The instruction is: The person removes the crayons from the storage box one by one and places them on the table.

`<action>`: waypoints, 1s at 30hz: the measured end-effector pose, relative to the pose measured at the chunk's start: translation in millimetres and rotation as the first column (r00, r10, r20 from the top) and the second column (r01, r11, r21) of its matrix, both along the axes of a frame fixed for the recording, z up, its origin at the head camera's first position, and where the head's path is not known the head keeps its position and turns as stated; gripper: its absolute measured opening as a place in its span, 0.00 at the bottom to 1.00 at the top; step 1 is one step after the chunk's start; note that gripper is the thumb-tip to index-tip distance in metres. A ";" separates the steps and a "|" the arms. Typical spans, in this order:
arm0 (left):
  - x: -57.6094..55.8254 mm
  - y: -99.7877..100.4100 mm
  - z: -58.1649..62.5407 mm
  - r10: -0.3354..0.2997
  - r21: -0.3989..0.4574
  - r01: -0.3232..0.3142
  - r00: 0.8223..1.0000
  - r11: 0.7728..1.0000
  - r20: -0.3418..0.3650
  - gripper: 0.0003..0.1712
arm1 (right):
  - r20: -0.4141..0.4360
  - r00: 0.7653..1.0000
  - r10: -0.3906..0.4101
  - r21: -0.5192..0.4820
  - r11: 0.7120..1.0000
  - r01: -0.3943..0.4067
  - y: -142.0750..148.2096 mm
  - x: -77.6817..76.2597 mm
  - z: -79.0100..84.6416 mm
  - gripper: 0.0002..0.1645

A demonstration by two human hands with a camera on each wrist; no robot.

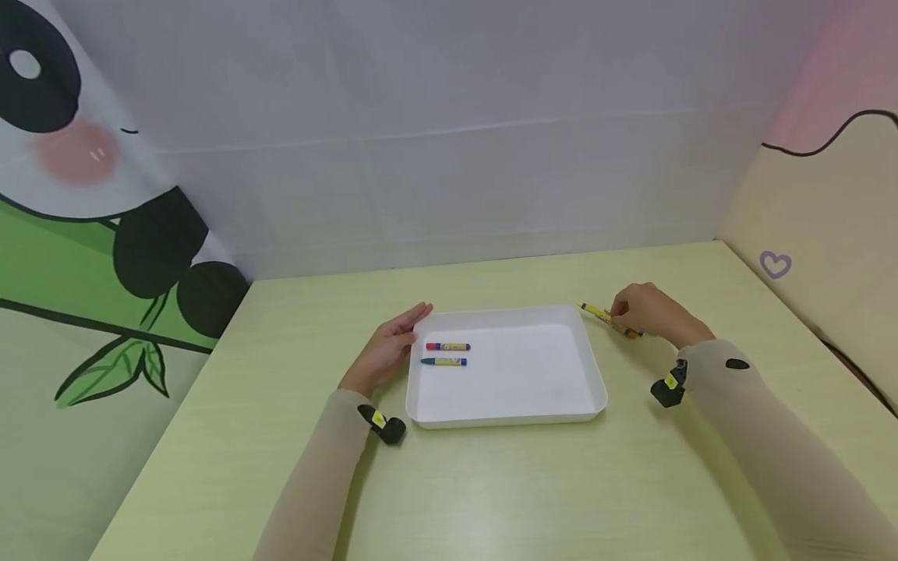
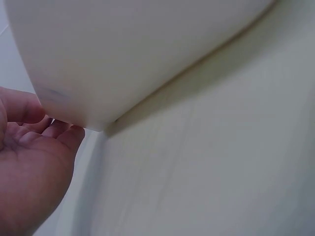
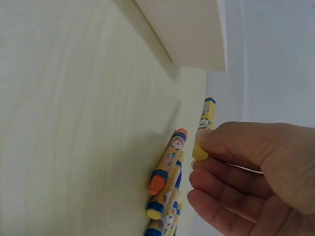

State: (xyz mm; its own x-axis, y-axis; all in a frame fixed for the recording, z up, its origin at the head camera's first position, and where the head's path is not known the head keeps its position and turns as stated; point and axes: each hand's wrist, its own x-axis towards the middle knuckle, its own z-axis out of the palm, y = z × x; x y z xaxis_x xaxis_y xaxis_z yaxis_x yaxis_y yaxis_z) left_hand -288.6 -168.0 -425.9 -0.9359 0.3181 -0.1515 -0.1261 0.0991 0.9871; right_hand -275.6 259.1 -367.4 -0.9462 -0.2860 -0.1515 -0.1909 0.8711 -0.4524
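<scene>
A white rectangular tray (image 1: 505,366) sits on the table, its left edge held by my left hand (image 1: 386,348). In the left wrist view, the thumb and fingertips of that hand (image 2: 39,152) meet at the tray's wall (image 2: 123,54). Inside the tray, at its left, lie a red crayon (image 1: 449,347) and a dark green-blue crayon (image 1: 444,361). Right of the tray, my right hand (image 1: 652,312) pinches a yellow crayon (image 3: 207,115) between thumb and finger, above the table. Below that hand lie several crayons in a cluster, including an orange crayon (image 3: 169,160).
The light wooden table (image 1: 491,491) stretches around the tray. A pale cloth backdrop (image 1: 456,156) rises at the table's far edge. Printed panels stand at both sides, the right one with a heart (image 1: 775,265).
</scene>
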 end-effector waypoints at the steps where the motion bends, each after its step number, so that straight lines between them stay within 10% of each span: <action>1: 0.1 0.0 0.1 0.000 0.004 0.000 1.000 1.000 0.003 0.33 | 0.005 1.000 0.001 -0.004 1.000 -0.001 3.0 0.7 -2.7 0.08; 16: -0.3 0.0 0.0 0.008 0.018 -0.008 1.000 1.000 0.012 0.33 | 0.048 0.999 -0.010 0.010 1.000 0.010 19.8 6.5 -23.3 0.05; 30: 1.3 0.1 2.0 0.008 0.003 -0.008 1.000 1.000 0.005 0.33 | -0.025 1.000 0.001 -0.022 1.000 -0.001 17.4 10.3 -10.6 0.11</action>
